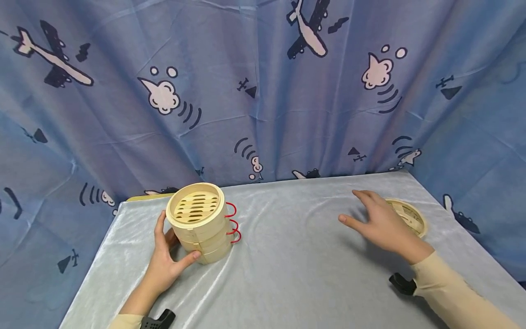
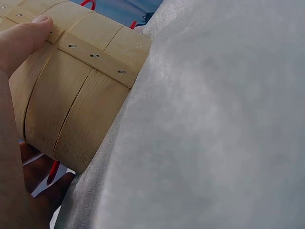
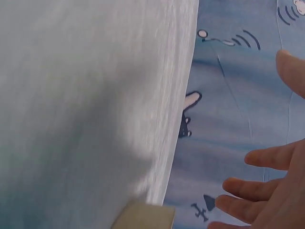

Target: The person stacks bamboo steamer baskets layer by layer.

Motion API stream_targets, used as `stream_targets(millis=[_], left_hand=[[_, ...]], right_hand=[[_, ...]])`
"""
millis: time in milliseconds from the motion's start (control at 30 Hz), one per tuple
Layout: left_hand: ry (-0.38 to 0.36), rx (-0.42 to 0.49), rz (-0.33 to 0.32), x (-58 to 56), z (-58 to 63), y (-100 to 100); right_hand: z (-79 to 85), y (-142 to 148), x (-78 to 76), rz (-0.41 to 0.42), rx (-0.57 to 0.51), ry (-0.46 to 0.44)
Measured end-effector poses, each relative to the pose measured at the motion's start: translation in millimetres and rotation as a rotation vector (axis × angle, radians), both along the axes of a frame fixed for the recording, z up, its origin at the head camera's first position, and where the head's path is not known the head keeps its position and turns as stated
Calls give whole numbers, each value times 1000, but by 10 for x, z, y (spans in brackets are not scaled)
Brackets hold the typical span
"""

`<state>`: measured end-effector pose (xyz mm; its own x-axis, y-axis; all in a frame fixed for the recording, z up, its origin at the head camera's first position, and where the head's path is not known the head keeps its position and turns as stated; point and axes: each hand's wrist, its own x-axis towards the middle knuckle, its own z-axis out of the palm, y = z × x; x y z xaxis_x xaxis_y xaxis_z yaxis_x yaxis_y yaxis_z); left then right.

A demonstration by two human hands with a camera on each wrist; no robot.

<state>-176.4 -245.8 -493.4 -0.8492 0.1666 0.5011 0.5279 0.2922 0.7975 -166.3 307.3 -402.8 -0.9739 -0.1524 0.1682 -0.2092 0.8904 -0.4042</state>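
Observation:
A stack of round bamboo steamer baskets [image 1: 197, 230] stands on the left part of the table, with a slatted floor showing in its open top. Red loops [image 1: 234, 226] stick out from its right side. My left hand [image 1: 164, 262] grips the stack, thumb across the front and fingers round the left side. In the left wrist view, the thumb presses the bamboo wall [image 2: 81, 90] near a stapled seam. My right hand [image 1: 380, 224] hovers over the right part of the table, fingers spread and holding nothing. Partly hidden behind it lies a round woven bamboo lid [image 1: 412, 219].
A pale grey cloth [image 1: 287, 265] covers the table. Behind and at both sides hangs a blue curtain [image 1: 271, 100] with airplane prints. A yellowish edge [image 1: 148, 197] shows at the table's back left corner, behind the steamer.

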Motion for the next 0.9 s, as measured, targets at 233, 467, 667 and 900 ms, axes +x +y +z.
stream_targets(millis=[233,467,667,900], left_hand=[[-20,-5,3,2,20,5],[-18,-4,1,6,11,5],[-20,1,-2,-2,-2,-1],[-1,-1,-8,-14,-18,-4]], right_hand=[[-2,226,52,-68,6,-13],[-48,406,103,-122,36,-17],[-129,527,129,-161,56,-28],[-209,628,160,-191,63,0]])
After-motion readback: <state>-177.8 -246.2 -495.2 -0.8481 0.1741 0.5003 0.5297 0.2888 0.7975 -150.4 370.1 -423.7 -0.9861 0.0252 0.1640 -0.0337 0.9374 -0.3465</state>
